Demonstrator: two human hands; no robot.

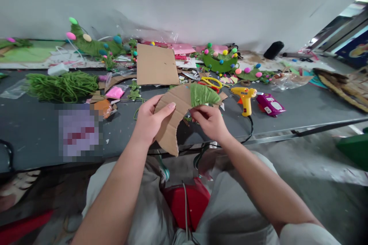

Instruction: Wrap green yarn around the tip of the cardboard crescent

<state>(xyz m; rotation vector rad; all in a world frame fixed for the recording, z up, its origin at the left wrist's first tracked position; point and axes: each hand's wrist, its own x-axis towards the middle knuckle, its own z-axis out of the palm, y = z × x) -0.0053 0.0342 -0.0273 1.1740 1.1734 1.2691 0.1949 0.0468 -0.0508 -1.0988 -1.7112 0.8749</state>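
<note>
A crescent cut from brown cardboard (169,122) is held up over the table's front edge. Green yarn (202,95) is wound closely round its upper right part, while the left part is bare. My left hand (151,116) grips the bare part, thumb on the front face and fingers behind. At the inner edge, just under the wound part, my right hand (209,120) is closed in a pinch on the yarn; the strand between its fingertips is mostly hidden. Left of the hands lies a big skein of green yarn (61,86).
A yellow glue gun (244,97) with a black cord stands right of the hands, beside a purple packet (270,105). Yellow-handled scissors (211,81) and a cardboard sheet (157,65) lie behind. Green crescents with pompoms (220,61) line the wall. A red stool (186,203) is below.
</note>
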